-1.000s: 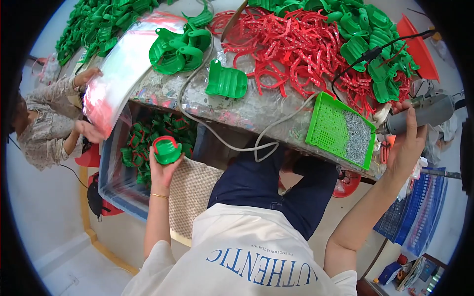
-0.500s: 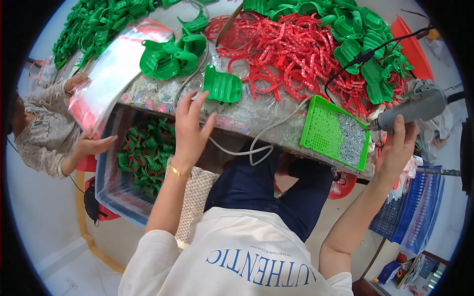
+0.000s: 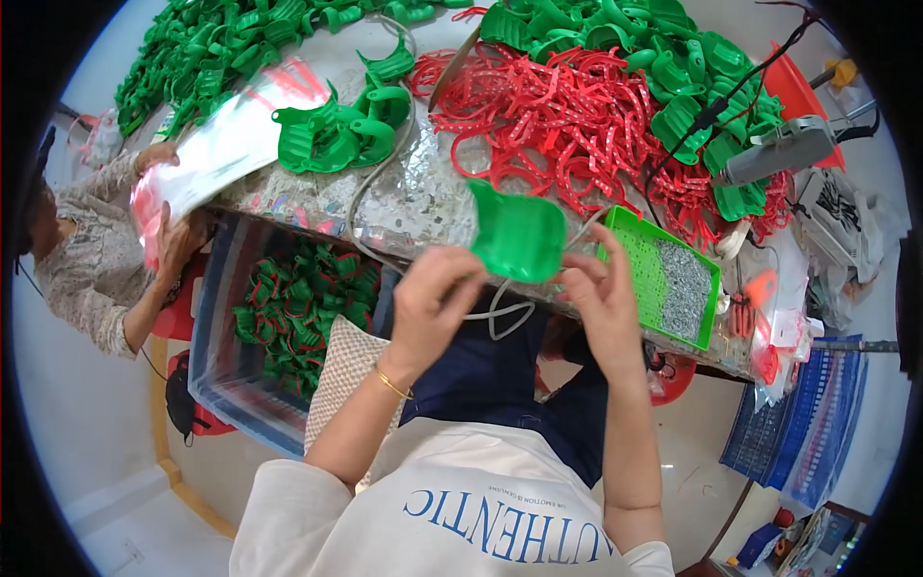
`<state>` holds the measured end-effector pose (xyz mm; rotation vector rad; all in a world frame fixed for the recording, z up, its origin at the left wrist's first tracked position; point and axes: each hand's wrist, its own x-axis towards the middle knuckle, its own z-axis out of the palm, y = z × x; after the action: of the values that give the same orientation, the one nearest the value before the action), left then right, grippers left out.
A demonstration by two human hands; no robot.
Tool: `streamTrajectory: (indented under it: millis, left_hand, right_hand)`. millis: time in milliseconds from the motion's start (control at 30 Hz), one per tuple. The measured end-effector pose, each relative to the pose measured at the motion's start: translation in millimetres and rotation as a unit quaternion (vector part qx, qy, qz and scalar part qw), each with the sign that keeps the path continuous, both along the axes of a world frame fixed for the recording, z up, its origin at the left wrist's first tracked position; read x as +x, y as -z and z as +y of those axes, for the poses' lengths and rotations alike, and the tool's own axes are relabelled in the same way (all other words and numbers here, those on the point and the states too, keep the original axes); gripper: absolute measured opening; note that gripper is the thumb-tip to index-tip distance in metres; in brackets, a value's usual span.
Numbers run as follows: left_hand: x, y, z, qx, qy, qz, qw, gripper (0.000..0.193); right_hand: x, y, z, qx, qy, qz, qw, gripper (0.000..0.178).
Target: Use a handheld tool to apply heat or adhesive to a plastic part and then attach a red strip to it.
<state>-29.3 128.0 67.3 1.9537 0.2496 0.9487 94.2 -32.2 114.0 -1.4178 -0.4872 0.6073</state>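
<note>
A curved green plastic piece is held up over the table's near edge. My left hand pinches its lower left side. At its right side, my right hand closes thumb and fingers on the edge, with the index finger raised. Close to my right hand lies a bright green tray with small silvery screws in its right part. A grey electric screwdriver hangs farther right, apart from both hands.
Red straps are heaped mid-table, with green pieces around them. A grey cable loops along the near edge. A blue bin below holds green-and-red assemblies. At left, another person's hands hold a plastic bag. Orange-handled scissors lie right.
My right hand has let go of the screwdriver, which now hangs farther back, and has moved left. The green piece has been lifted off the table between my hands.
</note>
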Motion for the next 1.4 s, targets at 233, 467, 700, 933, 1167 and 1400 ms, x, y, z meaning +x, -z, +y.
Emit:
streamTrajectory:
  millis: [233,467,700,933,1167,1400]
  left_hand:
    - [-14.9,2.3,35.7,0.140,0.015,0.048,0.989,0.050]
    - [10.1,33.1,253.0,0.173,-0.286,0.132,0.933,0.049]
    - [57.7,42.5,216.0,0.033,-0.180,0.091,0.979,0.043]
    - [62.5,23.2,177.1,-0.249,-0.016,-0.006,0.968,0.046]
    - [19.0,28.7,180.1,-0.197,-0.098,0.069,0.973,0.041]
    - [-17.1,27.1,121.2,-0.192,-0.112,0.047,0.974,0.032]
  right_hand:
    - [10.4,32.8,-2.3,-0.045,0.081,-0.080,0.992,0.029]
    - [1.8,39.7,-20.4,-0.043,0.070,-0.027,0.996,0.030]
    - [-12.1,43.9,-19.1,-0.066,0.065,-0.026,0.995,0.030]
    - [-13.8,46.0,-7.8,-0.068,0.064,-0.039,0.995,0.027]
    - [-6.9,55.8,-5.3,-0.032,0.133,-0.014,0.990,0.026]
    - [14.9,45.7,-11.3,-0.045,0.094,-0.054,0.993,0.029]
